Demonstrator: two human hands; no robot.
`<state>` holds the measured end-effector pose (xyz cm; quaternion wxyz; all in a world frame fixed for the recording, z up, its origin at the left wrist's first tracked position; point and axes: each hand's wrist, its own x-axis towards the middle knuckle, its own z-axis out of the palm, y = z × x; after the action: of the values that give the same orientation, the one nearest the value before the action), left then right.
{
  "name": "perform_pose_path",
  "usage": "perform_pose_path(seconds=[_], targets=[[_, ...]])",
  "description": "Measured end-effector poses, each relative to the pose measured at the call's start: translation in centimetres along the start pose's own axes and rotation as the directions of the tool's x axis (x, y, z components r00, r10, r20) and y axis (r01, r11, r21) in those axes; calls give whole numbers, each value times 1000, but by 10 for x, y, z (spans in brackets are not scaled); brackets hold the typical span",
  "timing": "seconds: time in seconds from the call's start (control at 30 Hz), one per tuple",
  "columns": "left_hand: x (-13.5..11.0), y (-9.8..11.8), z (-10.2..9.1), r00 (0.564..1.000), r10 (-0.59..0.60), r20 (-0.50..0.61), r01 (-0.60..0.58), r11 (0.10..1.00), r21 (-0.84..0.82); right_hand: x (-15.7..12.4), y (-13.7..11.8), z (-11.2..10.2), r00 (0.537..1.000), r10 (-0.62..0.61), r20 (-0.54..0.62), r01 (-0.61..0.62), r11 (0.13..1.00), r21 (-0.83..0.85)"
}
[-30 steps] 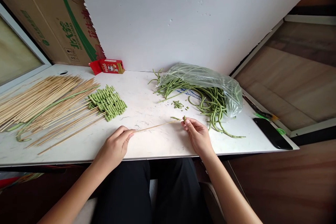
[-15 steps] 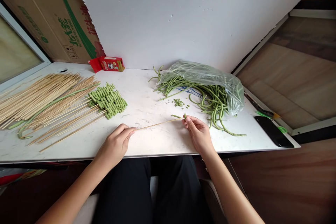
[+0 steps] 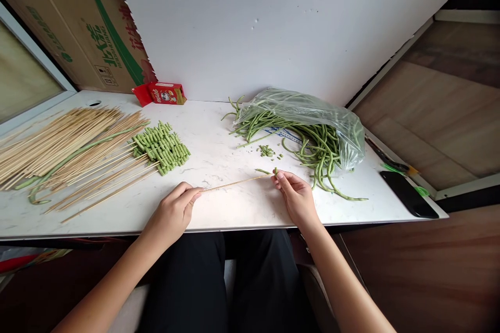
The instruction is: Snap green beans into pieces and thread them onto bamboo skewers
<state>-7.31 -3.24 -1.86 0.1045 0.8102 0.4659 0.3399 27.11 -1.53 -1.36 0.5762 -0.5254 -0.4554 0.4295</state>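
Hardly anything has moved since the earliest frame: the head view has shifted a little, so the things on the white tabletop [image 3: 226, 210] sit slightly higher in the picture, while both hands keep nearly the same pose. The left hand [image 3: 172, 210] pinches the bamboo skewer [image 3: 234, 183] near one end, thumb and fingers drawn close around it. The skewer runs across the space between the hands, its far end at the fingertips of the right hand [image 3: 295, 195]. There, thumb and fingers are narrowed on a short piece of green bean [image 3: 275, 170], held roughly upright. Whether the skewer has entered the piece is hard to tell, since the fingertips cover the meeting point.

That near-stillness suggests the threading stands about where it did a second ago, with bean and skewer lined up. A separate cut length of bean [image 3: 263, 171] lies just beside the skewer's far end. Beyond it are small bean scraps [image 3: 267, 151], with long green beans [image 3: 324, 145] spilling from a clear plastic bag [image 3: 351, 138]. To the left, a block of threaded bean pieces [image 3: 162, 148] lies beside a spread of bare skewers [image 3: 58, 140].
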Motion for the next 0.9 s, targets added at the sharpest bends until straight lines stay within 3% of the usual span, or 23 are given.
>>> perform_pose_path(seconds=[0.9], targets=[[0, 0, 0, 1000, 8, -17, -8, 1000, -26, -1, 2, 0, 999, 28, -43, -28, 1000, -1]])
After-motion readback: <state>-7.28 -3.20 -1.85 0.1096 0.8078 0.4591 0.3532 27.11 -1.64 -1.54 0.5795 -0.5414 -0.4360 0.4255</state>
